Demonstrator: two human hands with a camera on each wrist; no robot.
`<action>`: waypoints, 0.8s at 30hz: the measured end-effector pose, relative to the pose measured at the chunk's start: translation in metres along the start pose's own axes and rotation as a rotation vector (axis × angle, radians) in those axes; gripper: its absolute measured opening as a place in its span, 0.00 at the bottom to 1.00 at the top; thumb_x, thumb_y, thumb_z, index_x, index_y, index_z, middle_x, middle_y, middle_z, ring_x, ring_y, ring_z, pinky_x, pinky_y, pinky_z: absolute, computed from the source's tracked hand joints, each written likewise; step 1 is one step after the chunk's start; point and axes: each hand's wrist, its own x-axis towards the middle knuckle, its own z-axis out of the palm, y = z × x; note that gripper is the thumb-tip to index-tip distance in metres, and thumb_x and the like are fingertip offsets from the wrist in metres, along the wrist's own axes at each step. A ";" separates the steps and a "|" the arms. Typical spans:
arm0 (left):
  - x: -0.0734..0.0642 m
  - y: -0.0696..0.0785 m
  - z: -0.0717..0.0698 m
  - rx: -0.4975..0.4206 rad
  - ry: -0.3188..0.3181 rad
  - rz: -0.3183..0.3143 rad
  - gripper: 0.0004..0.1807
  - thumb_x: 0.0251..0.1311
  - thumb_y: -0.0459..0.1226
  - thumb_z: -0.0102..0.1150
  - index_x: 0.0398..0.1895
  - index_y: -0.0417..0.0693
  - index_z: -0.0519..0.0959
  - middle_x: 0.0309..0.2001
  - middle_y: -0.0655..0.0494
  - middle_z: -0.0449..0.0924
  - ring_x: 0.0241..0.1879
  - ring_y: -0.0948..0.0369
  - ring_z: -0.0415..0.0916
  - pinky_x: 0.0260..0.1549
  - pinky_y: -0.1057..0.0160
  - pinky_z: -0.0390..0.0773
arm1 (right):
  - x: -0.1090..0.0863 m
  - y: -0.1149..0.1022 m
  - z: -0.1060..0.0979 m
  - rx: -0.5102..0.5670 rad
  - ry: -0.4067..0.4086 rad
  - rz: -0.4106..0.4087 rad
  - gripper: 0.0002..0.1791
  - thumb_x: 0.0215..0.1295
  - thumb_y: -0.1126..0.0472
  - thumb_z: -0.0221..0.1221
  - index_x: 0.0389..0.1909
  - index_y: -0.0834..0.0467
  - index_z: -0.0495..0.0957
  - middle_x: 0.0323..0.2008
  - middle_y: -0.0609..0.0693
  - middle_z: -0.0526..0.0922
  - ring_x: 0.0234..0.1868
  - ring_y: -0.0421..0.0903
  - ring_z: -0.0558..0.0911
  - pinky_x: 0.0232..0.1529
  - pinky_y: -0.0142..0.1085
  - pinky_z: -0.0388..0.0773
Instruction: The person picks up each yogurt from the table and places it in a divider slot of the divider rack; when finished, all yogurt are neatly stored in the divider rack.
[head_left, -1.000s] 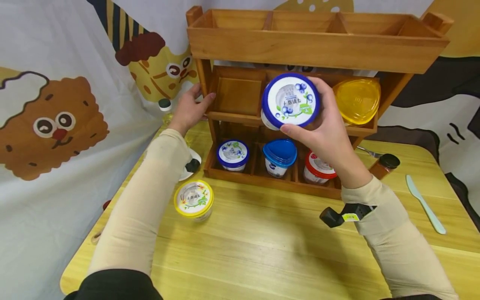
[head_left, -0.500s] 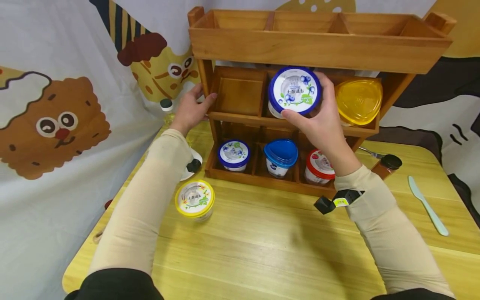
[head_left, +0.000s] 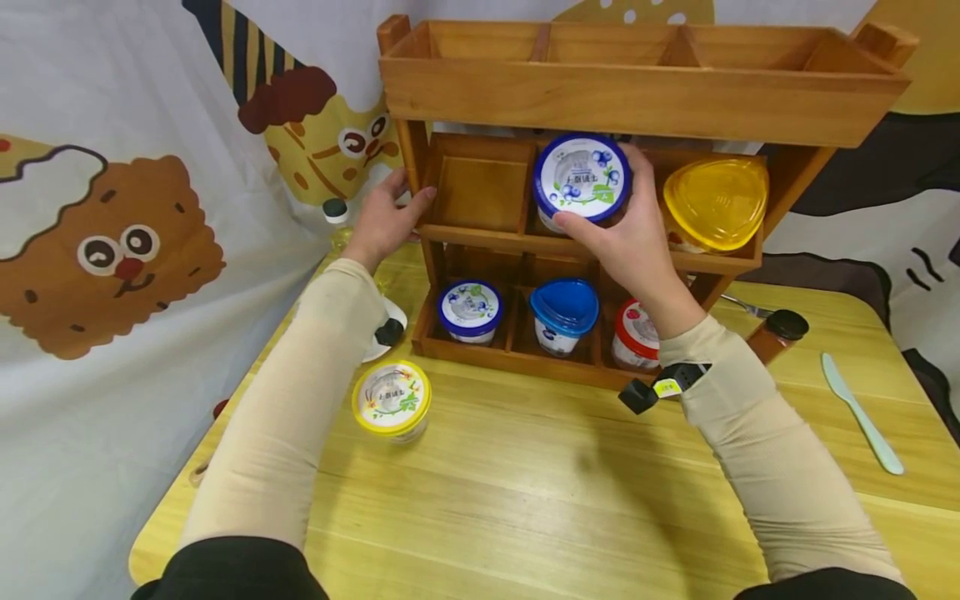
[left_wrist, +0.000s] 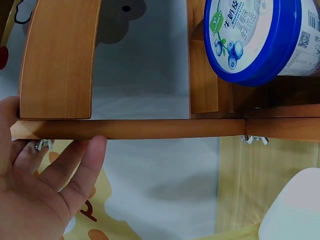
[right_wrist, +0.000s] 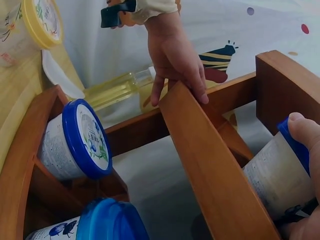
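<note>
My right hand [head_left: 637,225] grips a white tub with a blue blueberry-print lid [head_left: 582,177] at the middle compartment of the wooden rack's [head_left: 645,96] middle shelf. In the right wrist view, the tub's side [right_wrist: 282,175] is tilted, with my thumb on its lid. My left hand [head_left: 386,218] holds the rack's left upright, thumb in front; the left wrist view has its fingers [left_wrist: 82,170] behind the post [left_wrist: 165,129]. A tub with a yellow lid [head_left: 716,204] sits in the middle shelf's right compartment. The left compartment [head_left: 480,192] holds nothing.
On the bottom shelf stand tubs with blue-print [head_left: 470,308], plain blue [head_left: 564,307] and red [head_left: 637,333] lids. A yellow-lidded tub [head_left: 392,398] is on the table. An oil bottle [head_left: 336,221] stands left, a dark-capped jar [head_left: 780,329] and pale knife [head_left: 862,412] right.
My right hand has carried the blue-lidded tub back toward the middle shelf and into its middle compartment area. The left hand stays on the upright.
</note>
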 end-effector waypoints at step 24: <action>0.000 0.000 0.001 0.002 0.001 0.002 0.33 0.70 0.55 0.49 0.74 0.56 0.60 0.74 0.55 0.63 0.58 0.52 0.78 0.39 0.58 0.86 | 0.007 0.000 0.002 -0.142 -0.045 0.073 0.56 0.54 0.47 0.72 0.76 0.47 0.46 0.70 0.52 0.65 0.68 0.50 0.68 0.72 0.42 0.64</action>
